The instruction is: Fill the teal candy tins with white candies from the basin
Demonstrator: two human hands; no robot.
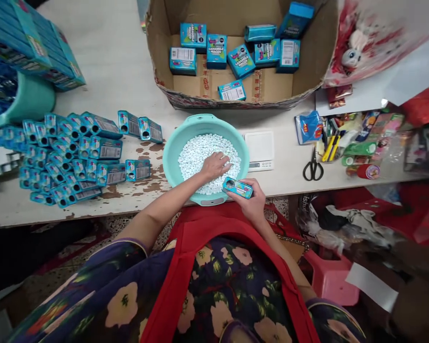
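My left hand [215, 166] reaches into an aqua plastic basin [169, 162], its fingers apart and resting on a heap of small pale white-blue candies [200, 143]. Some fingertips are partly sunk among the candies. At the basin's near right rim, my right hand [253, 200] is closed around a small blue candy box [240, 187] printed "Caramelo Macizo". The box lies tilted, with a round hole at its left end facing the basin. Whether any candies are inside it, I cannot tell.
A cardboard carton [186, 99] behind the basin holds several blue boxes. Many more boxes [105, 147] are stacked on the left, near an aqua bucket [39, 97]. On the right are a white scale [259, 147], black scissors [312, 166] and a yellow cutter [331, 146].
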